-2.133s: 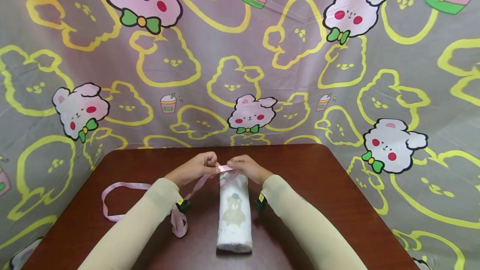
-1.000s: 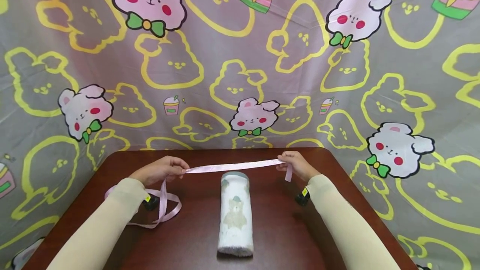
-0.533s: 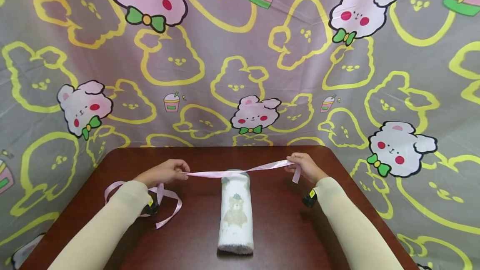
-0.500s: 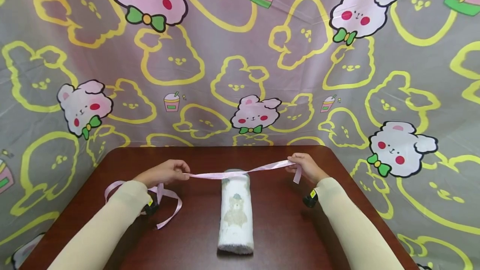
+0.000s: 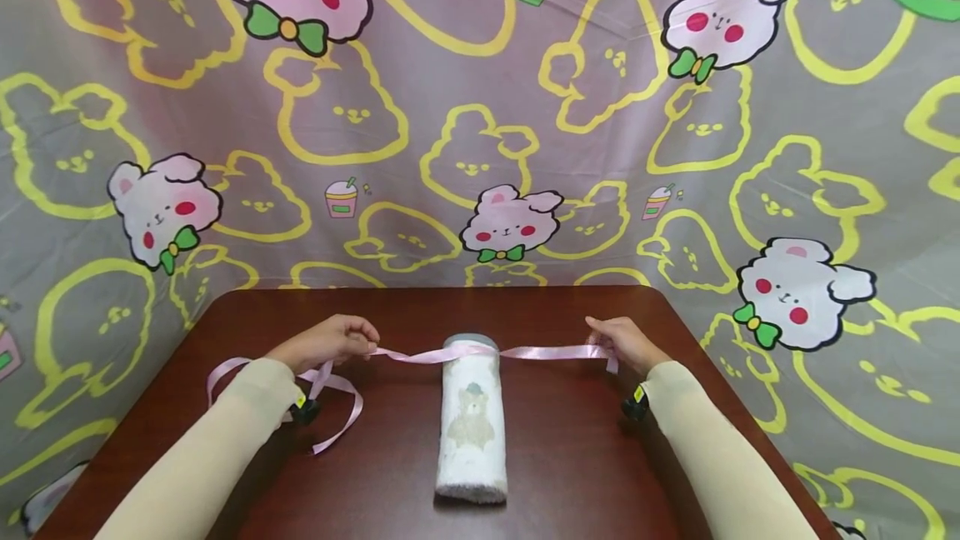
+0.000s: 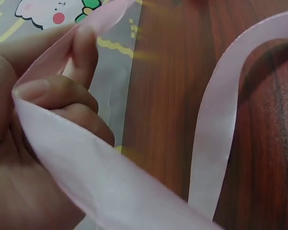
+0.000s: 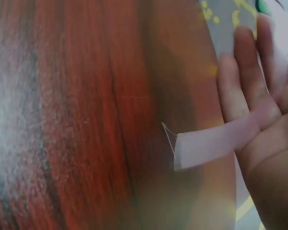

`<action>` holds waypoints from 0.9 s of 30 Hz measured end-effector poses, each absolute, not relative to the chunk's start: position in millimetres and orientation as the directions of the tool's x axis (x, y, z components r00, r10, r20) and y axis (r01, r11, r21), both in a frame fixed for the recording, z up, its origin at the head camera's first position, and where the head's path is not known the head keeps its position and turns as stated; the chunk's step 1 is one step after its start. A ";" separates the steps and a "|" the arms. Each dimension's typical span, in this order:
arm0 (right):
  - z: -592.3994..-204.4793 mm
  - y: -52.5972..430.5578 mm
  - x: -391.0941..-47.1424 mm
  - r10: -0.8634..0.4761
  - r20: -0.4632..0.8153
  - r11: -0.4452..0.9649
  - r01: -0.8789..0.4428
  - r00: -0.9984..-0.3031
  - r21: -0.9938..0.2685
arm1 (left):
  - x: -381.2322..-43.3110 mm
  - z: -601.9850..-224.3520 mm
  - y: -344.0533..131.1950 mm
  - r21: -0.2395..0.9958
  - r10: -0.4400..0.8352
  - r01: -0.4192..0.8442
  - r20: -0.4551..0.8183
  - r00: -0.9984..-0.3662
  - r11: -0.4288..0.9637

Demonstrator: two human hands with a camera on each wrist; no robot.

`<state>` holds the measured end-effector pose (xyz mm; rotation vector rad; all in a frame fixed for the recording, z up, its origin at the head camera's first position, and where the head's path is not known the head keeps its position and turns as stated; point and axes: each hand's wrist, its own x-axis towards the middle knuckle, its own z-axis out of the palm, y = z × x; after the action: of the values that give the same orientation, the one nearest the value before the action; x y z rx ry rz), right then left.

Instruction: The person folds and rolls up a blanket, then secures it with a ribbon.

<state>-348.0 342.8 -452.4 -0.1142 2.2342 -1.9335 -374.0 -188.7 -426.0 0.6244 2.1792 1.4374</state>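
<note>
A rolled white towel point(image 5: 471, 448) with a bear print lies lengthwise on the brown table, its grey end point(image 5: 468, 339) pointing away. Across its far part runs a pink satin ribbon point(image 5: 551, 352). My left hand point(image 5: 330, 342) pinches the ribbon to the left of the towel; in the left wrist view the ribbon point(image 6: 96, 163) passes between thumb and fingers. My right hand point(image 5: 622, 342) is at the ribbon's other end, fingers extended. In the right wrist view the short ribbon end point(image 7: 206, 146) lies across the fingers point(image 7: 252, 72), which do not close on it.
The slack of the ribbon point(image 5: 352, 415) lies in loops left of the towel, partly behind the left wrist. A grey curtain point(image 5: 420, 257) with cartoon prints hangs around the table point(image 5: 570, 457). Each wrist carries a small black camera point(image 5: 636, 404).
From close together over the towel's far end, the hands have spread apart. The stretched ribbon has come down onto the towel. Most recently, the right hand's fingers have loosened from the ribbon end.
</note>
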 end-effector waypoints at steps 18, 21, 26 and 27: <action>-471.1 268.6 -353.3 -0.453 -0.111 0.587 -0.202 -0.885 -0.784 | -371.8 -427.5 -189.1 0.948 0.571 0.115 -0.080 -0.817 0.297; -470.7 263.4 -351.6 -0.460 -0.106 0.634 -0.242 -0.882 -0.735 | -369.2 -425.9 -190.1 0.938 0.539 0.106 -0.095 -0.837 0.329; -474.3 270.2 -354.7 -0.380 -0.030 0.658 -0.247 -0.925 -0.711 | -368.7 -429.5 -193.4 0.881 0.507 0.146 -0.117 -0.854 0.449; -474.7 272.5 -355.4 -0.352 -0.016 0.644 -0.230 -0.936 -0.729 | -369.0 -431.3 -194.3 0.871 0.507 0.158 -0.117 -0.854 0.466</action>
<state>-355.4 272.5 -474.7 -0.4828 2.7047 -1.1663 -369.0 -194.3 -431.3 0.5606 2.3590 1.3462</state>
